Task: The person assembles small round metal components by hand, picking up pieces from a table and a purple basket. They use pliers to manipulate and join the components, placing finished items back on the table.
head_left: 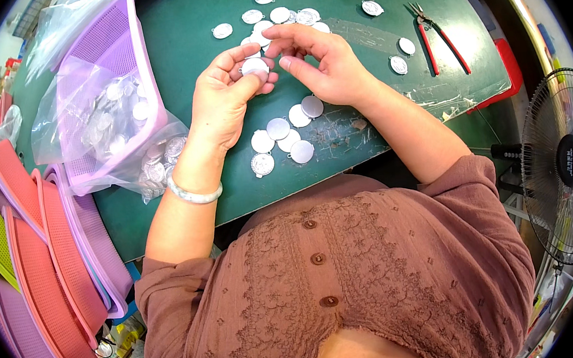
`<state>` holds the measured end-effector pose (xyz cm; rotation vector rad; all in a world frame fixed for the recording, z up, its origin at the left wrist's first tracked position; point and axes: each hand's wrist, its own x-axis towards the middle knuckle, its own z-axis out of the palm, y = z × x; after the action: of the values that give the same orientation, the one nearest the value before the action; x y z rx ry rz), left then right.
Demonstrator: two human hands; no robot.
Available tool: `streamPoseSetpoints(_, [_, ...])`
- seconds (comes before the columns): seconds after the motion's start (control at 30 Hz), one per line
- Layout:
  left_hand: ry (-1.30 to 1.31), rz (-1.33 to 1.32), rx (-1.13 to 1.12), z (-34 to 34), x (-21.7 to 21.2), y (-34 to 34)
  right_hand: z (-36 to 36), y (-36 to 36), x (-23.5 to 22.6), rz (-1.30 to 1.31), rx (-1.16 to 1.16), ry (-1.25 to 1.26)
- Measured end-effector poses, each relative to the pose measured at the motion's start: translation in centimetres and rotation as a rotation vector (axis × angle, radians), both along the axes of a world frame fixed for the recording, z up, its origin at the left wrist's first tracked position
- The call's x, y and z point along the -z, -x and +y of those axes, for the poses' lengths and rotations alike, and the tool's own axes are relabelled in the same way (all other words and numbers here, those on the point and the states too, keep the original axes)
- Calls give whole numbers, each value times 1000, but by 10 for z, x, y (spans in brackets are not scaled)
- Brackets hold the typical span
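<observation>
Pinched between the thumb and fingers of my left hand [221, 96] is a round silver pendant disc [253, 65] with a small loop at its edge. My right hand [331, 69] hovers just beside it, fingers curved and thumb apart, with nothing visible between them. Beyond my fingertips lies a loose cluster of similar pendants [279, 14], partly hidden by my right hand. Several more pendants [278, 128] lie nearer to me, below my hands, some plain side up and at least one showing a raised design.
A purple basket [148, 75] with bagged pendants [114, 119] stands at the left of the green table [184, 24]. Red-handled pliers [439, 39] lie at the right. Stacked baskets [54, 254] stand at the lower left, a fan [557, 162] at the right edge.
</observation>
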<state>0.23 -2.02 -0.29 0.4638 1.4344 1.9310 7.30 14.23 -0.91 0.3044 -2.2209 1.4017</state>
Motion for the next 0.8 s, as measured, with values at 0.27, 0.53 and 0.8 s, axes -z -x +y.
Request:
streamPoseSetpoints(0.27, [48,-1,-4,-1,0,0,0,0,0,-20,4,10])
streamPoseSetpoints(0.53, [45,-28,-83,-5,-1,4,6,4,7,-86,129,-119])
streamPoseSetpoints(0.8, [62,15,-118,-5,0,5,9,22,10,20,230,-544])
